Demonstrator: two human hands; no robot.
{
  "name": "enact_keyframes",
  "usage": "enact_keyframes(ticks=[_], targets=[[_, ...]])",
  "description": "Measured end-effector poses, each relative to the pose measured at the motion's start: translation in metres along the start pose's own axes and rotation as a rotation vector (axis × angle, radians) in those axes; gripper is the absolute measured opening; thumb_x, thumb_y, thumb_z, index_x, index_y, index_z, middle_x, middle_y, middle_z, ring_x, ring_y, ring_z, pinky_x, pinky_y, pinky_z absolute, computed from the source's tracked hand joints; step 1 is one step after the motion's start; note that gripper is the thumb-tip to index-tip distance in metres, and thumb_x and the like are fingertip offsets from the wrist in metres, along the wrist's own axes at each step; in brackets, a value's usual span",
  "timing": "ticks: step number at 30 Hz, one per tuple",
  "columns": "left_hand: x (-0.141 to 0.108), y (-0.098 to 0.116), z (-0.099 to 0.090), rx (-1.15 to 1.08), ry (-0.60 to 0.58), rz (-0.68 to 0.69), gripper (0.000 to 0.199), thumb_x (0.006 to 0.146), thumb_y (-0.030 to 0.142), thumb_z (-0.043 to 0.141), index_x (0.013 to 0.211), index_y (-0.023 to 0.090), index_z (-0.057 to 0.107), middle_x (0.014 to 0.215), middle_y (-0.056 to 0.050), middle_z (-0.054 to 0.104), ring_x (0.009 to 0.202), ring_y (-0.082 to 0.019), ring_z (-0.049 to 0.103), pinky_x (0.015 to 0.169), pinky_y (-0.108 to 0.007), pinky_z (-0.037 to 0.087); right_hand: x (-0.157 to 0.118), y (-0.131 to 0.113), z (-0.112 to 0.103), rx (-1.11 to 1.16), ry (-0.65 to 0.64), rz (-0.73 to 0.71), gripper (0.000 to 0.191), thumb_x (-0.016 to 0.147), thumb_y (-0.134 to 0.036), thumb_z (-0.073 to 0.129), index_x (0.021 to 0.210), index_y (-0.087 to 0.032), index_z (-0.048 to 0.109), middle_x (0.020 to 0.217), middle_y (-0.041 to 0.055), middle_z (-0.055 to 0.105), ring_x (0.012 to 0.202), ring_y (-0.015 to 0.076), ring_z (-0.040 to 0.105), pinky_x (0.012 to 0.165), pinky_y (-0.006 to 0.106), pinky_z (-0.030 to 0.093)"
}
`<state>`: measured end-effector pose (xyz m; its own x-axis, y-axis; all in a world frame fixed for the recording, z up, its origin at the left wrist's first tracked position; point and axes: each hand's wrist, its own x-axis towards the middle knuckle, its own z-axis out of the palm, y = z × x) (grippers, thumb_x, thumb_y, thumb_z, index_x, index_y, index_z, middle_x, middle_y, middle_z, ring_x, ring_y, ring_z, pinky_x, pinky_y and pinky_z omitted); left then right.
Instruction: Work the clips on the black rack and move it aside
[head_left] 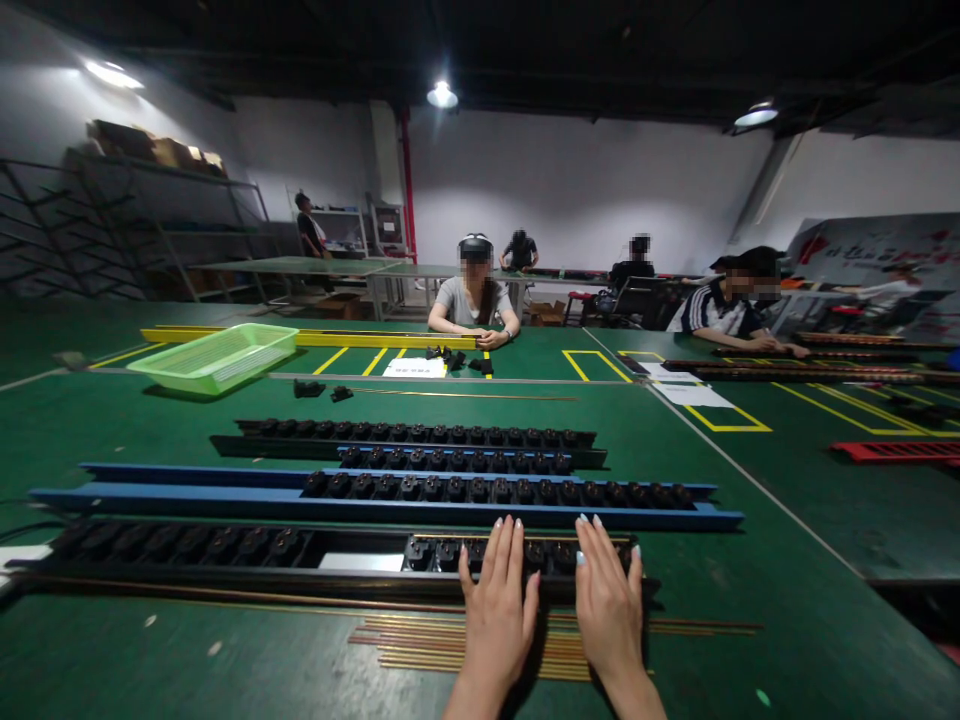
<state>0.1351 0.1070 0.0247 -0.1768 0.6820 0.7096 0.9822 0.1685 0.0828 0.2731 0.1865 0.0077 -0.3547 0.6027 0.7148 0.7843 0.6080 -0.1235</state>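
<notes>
Both my hands reach over the nearest long black channel [187, 570], which carries a row of black socket-like blocks [418, 553]. My left hand [495, 595] lies with fingers stretched forward over the blocks, thumb apart. To its right, my right hand [609, 600] is flat in the same way, fingertips at the channel's far side. A thin brass-coloured rod [442, 537] runs along that far side, near my fingertips; whether they touch it I cannot tell. Below my palms, several loose brass-coloured rods [420, 645] lie side by side on the green table [247, 670]. Neither hand grips anything visible.
Beyond stand a blue channel [187, 495] and a dark channel [225, 446], both with blocks. A green basket [217, 360], a yellow channel [360, 338] and small black parts [307, 389] lie farther back. A co-worker [472, 290] sits opposite; another person [731, 305] works at right.
</notes>
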Motion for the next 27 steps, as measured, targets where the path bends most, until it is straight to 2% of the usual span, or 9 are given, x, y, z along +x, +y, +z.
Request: enact_keyframes(ticks=[12, 27], targets=[[-0.001, 0.0, 0.0, -0.007, -0.036, -0.006, 0.05, 0.092, 0.024, 0.037, 0.142, 0.021, 0.034, 0.144, -0.002, 0.045, 0.138, -0.013, 0.029, 0.116, -0.042, -0.004, 0.0, 0.011, 0.001, -0.003, 0.02, 0.087, 0.047, 0.098, -0.028, 0.023, 0.139, -0.014, 0.04, 0.135, 0.011, 0.054, 0.131, 0.0219, 0.042, 0.112, 0.054, 0.017], [-0.003, 0.0, 0.0, 0.008, -0.072, -0.022, 0.055, 0.092, 0.027, 0.039, 0.145, 0.024, 0.027, 0.142, -0.005, 0.049, 0.136, -0.018, 0.035, 0.114, -0.042, 0.011, 0.001, 0.015, -0.001, -0.044, 0.052, 0.155, 0.048, 0.098, -0.028, 0.021, 0.138, -0.013, 0.041, 0.135, 0.0135, 0.053, 0.13, 0.0238, 0.044, 0.111, 0.057, 0.017]])
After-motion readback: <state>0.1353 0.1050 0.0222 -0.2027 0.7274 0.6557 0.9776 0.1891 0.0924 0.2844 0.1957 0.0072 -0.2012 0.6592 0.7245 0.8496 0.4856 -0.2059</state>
